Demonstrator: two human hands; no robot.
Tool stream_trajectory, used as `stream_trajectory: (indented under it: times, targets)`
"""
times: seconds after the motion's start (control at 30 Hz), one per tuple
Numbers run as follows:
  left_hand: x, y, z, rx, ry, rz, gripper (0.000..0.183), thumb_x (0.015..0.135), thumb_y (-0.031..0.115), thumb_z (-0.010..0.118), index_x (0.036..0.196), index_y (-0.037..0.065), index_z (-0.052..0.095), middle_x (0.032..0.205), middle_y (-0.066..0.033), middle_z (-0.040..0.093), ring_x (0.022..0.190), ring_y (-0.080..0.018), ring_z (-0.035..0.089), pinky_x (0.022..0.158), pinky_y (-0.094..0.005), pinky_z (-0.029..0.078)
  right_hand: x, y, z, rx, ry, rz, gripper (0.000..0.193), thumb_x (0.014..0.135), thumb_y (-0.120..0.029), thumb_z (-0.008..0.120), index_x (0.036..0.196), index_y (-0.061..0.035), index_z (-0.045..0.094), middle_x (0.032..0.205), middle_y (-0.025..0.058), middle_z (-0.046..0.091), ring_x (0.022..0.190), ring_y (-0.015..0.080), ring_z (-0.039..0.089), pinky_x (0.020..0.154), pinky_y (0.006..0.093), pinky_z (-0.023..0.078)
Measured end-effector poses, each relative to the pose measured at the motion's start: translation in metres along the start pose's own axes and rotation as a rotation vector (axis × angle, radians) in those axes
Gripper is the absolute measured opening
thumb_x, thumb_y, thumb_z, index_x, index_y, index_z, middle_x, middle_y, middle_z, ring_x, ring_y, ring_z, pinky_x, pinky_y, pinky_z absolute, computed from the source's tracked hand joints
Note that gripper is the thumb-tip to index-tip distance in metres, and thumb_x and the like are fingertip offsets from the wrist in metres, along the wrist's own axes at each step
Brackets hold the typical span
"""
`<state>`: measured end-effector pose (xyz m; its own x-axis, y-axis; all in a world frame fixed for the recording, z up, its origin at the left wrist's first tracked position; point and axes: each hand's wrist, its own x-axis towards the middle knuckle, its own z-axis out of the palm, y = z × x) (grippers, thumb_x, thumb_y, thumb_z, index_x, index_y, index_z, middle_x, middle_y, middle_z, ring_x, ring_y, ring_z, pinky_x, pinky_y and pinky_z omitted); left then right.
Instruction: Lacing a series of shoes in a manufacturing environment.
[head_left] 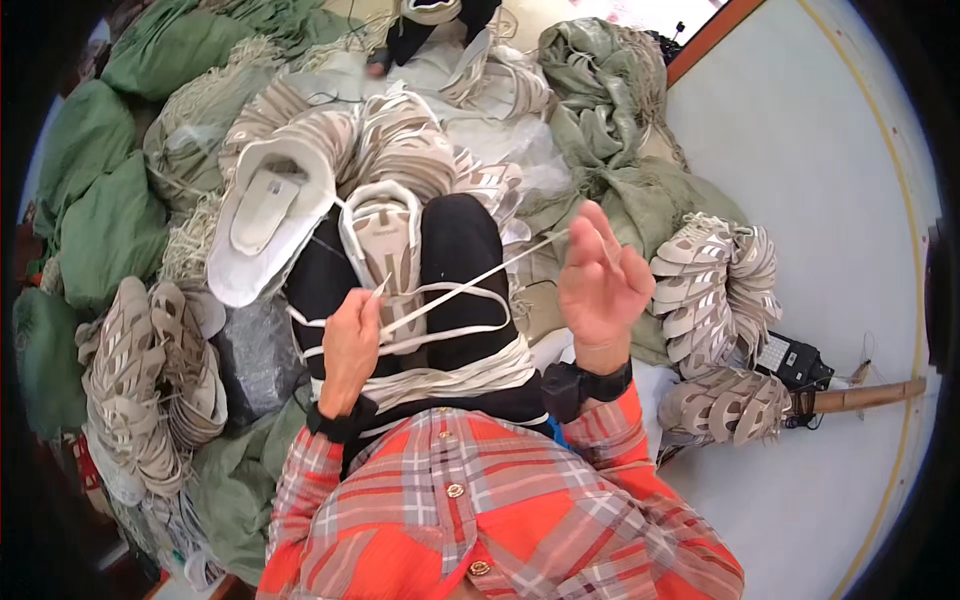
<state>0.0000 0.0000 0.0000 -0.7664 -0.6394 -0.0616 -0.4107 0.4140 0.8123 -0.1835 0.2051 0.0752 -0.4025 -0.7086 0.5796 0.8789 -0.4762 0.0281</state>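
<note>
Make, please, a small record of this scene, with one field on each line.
Left hand: shut on a lace beside the lap upper
Right hand: raised, palm showing; the lace runs straight to its fingers, grip unclear
Lap upper: beige and white, between the thighs
Lace bundle: white, across the lap
Left stack: uppers nested together
Right stack: similar uppers, by the white board
Sacks: green, at upper left
Clothing: plaid shirt, black wristbands
</note>
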Motion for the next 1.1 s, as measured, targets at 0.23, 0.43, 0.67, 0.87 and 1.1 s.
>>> stream_trajectory:
  times: [0.23, 0.43, 0.67, 0.87, 1.1]
  targets:
    - [-0.011, -0.005, -0.003, -0.124, -0.039, -0.091, 0.014, 0.087, 0.014, 0.059, 0.088, 0.0, 0.061, 0.059, -0.0071, 0.053, 0.053, -0.0091, 0.046, 0.051, -0.0268, 0.039, 0.024, 0.011, -0.001, -1.074, 1.003, 0.059, 0.023, 0.085, -0.009, 0.063, 0.102, 0.0064, 0.063, 0.101, 0.0148, 0.064, 0.097, 0.0196, 0.062, 0.078, 0.0292, 0.053]
    - [0.004, 0.053, -0.001, -0.646, -0.179, 0.032, 0.016, 0.09, 0.013, 0.059, 0.097, 0.0, 0.066, 0.077, -0.002, 0.064, 0.063, -0.0051, 0.051, 0.057, -0.0193, 0.041, 0.013, 0.051, -0.025, -1.755, 0.726, 0.371, 0.014, 0.085, -0.008, 0.064, 0.097, -0.0016, 0.07, 0.082, 0.0018, 0.054, 0.055, 0.0076, 0.052, 0.049, 0.0194, 0.041]
    - [-0.005, 0.057, 0.006, -0.477, -0.195, 0.12, 0.018, 0.089, 0.008, 0.058, 0.103, -0.001, 0.064, 0.074, -0.0061, 0.063, 0.063, -0.0072, 0.056, 0.055, -0.0229, 0.045, 0.004, 0.07, -0.042, -1.321, 0.88, 0.381, 0.016, 0.082, -0.008, 0.068, 0.093, 0.0034, 0.067, 0.079, 0.0084, 0.066, 0.064, 0.0089, 0.06, 0.051, 0.0198, 0.048]
    - [-0.005, 0.053, 0.009, -0.371, -0.131, 0.236, 0.02, 0.087, 0.003, 0.057, 0.106, -0.001, 0.062, 0.073, -0.0131, 0.062, 0.056, -0.0129, 0.057, 0.051, -0.0257, 0.044, 0.007, 0.072, -0.043, -1.209, 0.858, 0.36, 0.015, 0.081, -0.007, 0.068, 0.092, 0.0034, 0.067, 0.08, 0.0091, 0.067, 0.063, 0.009, 0.06, 0.05, 0.0201, 0.048]
    - [-0.007, 0.055, 0.003, -0.303, -0.119, 0.305, 0.019, 0.085, 0.002, 0.057, 0.103, -0.001, 0.061, 0.071, -0.0155, 0.059, 0.055, -0.0233, 0.057, 0.051, -0.0306, 0.044, 0.006, 0.078, -0.042, -1.306, 0.841, 0.342, 0.017, 0.081, -0.009, 0.069, 0.091, 0.0042, 0.066, 0.076, 0.0076, 0.065, 0.058, 0.0082, 0.058, 0.05, 0.0195, 0.048]
